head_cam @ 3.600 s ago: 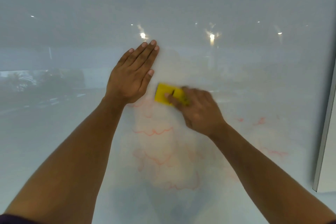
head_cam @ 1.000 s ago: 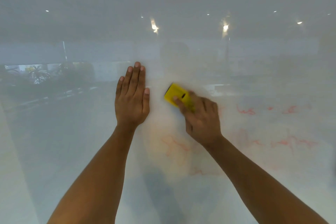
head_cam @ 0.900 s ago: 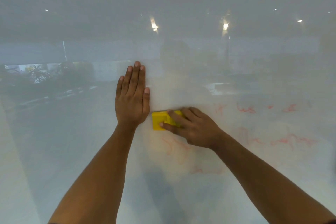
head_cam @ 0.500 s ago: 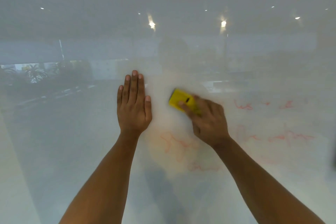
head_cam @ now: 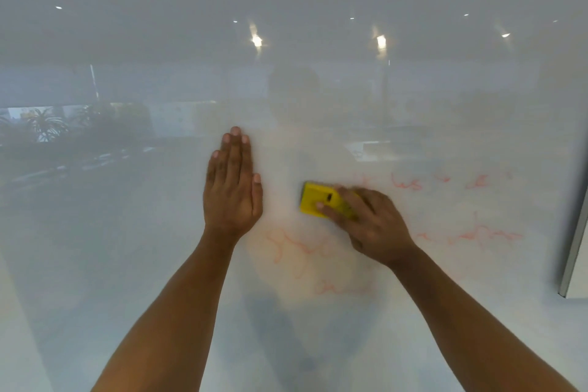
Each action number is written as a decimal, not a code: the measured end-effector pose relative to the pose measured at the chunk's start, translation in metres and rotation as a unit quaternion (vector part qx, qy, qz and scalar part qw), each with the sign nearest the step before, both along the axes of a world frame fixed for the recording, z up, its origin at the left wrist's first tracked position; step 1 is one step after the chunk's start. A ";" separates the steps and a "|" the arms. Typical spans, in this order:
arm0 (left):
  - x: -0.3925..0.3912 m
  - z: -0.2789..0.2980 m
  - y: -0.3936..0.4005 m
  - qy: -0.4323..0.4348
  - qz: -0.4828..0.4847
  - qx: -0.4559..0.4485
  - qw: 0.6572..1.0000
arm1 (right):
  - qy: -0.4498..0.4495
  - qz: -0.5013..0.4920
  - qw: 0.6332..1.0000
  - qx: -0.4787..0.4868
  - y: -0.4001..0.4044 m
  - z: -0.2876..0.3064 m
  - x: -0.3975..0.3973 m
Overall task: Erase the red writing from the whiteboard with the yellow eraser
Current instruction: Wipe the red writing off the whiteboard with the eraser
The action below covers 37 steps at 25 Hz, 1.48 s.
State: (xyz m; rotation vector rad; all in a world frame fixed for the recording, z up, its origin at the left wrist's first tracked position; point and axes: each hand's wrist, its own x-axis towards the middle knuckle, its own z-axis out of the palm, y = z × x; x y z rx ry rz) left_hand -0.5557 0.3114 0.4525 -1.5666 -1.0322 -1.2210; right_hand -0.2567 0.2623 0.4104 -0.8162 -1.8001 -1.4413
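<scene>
A glossy whiteboard [head_cam: 127, 264] fills the view. My right hand [head_cam: 370, 226] presses the yellow eraser [head_cam: 315, 200] flat against it, fingers over the eraser's right half. My left hand [head_cam: 232, 188] lies flat on the board to the left of the eraser, fingers together and pointing up, holding nothing. Faint, smeared red writing [head_cam: 302, 248] shows below the eraser. Sharper red marks [head_cam: 407, 184] sit to the right of my right hand, with a second red line [head_cam: 477, 235] lower down.
The board's right edge, a grey frame strip [head_cam: 576, 232], runs down at the far right. The glossy surface reflects ceiling lights [head_cam: 256, 40] and plants [head_cam: 47, 124] on the left.
The eraser has swept back and forth beside my left hand and now sits lower and further right than half a second ago. The red writing under it has grown fainter. My left hand stays planted.
</scene>
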 end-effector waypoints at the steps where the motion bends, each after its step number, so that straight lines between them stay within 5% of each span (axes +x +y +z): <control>1: 0.008 0.001 -0.001 0.031 -0.007 -0.002 0.999 | 0.092 0.008 0.996 0.007 -0.002 0.007 0.009; 3: 0.029 0.002 -0.003 0.048 -0.014 -0.001 0.999 | 0.277 0.019 0.961 0.010 -0.005 0.005 0.008; 4: 0.040 0.003 -0.004 0.040 -0.015 0.000 0.999 | 0.252 0.001 0.968 0.022 -0.004 -0.005 0.005; 6: 0.052 0.007 -0.005 0.044 -0.018 0.000 0.999 | 0.049 -0.034 0.998 0.023 -0.009 -0.010 0.019; 7: 0.054 0.009 -0.005 0.060 -0.019 0.002 0.998 | 0.036 -0.036 0.999 0.020 -0.009 -0.002 0.032; 10: 0.060 0.015 -0.005 0.091 -0.020 0.005 0.996 | 0.285 0.003 0.958 0.013 -0.014 0.013 0.034; 14: 0.084 0.020 -0.011 0.090 -0.035 0.004 0.995 | 0.047 -0.031 0.998 0.010 -0.019 0.001 0.051; 17: 0.112 0.027 -0.013 0.121 -0.052 0.004 0.991 | 0.321 -0.006 0.947 0.008 -0.019 0.014 0.065; 18: 0.123 0.029 -0.014 0.119 -0.053 0.004 0.991 | 0.333 -0.015 0.943 0.009 -0.017 0.006 0.061; 21: 0.150 0.028 -0.018 0.073 -0.053 -0.004 0.996 | 0.005 -0.013 0.999 -0.029 -0.021 -0.012 0.087; 22: 0.155 0.027 -0.018 0.058 -0.055 -0.007 0.997 | 0.002 -0.018 0.999 -0.030 -0.023 -0.009 0.102; 25: 0.161 0.030 -0.015 0.077 -0.065 0.013 0.995 | 0.255 -0.020 0.967 -0.005 -0.021 -0.017 0.096; 29: 0.174 0.040 -0.013 0.194 -0.086 0.049 0.976 | 0.084 -0.047 0.995 -0.004 -0.022 -0.017 0.113; 32: 0.178 0.040 -0.014 0.181 -0.073 0.047 0.980 | 0.334 -0.025 0.942 0.005 -0.026 -0.004 0.123; 33: 0.178 0.040 -0.014 0.182 -0.070 0.046 0.980 | 0.333 -0.030 0.942 0.009 -0.025 -0.011 0.119; 35: 0.180 0.040 -0.016 0.183 -0.074 0.044 0.979 | 0.189 -0.048 0.981 0.000 -0.029 -0.017 0.134; 37: 0.184 0.043 -0.018 0.179 -0.079 0.040 0.980 | 0.218 -0.055 0.974 0.003 -0.031 -0.006 0.159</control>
